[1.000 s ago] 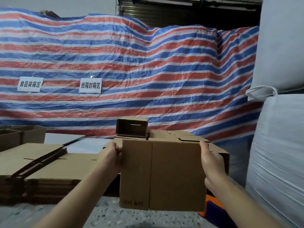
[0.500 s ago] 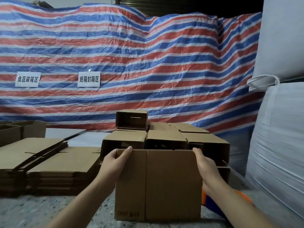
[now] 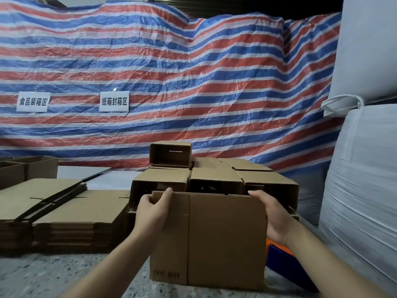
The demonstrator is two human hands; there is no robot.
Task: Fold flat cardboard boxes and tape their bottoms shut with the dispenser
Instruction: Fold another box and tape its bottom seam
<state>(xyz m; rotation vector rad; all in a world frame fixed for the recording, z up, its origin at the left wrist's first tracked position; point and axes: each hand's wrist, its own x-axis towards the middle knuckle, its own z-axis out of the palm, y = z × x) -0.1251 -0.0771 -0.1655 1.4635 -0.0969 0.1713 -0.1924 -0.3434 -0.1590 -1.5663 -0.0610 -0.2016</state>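
Note:
A brown cardboard box (image 3: 223, 239) stands on the speckled table (image 3: 64, 274) right in front of me, its printed near face toward the camera. My left hand (image 3: 153, 214) grips its upper left corner, thumb on the near face. My right hand (image 3: 271, 216) holds the upper right edge, fingers curled over the top. Behind the box's lower right corner shows an orange and blue object (image 3: 279, 252), probably the tape dispenser, mostly hidden.
Stacks of flat cardboard (image 3: 71, 209) lie at the left. Several folded boxes (image 3: 214, 179) are piled behind the held one. Large white sacks (image 3: 363, 190) stand at the right. A striped tarpaulin (image 3: 171, 82) closes the back.
Both hands have brought the box down from mid-air and set it on the table. My left thumb has come round onto the near face.

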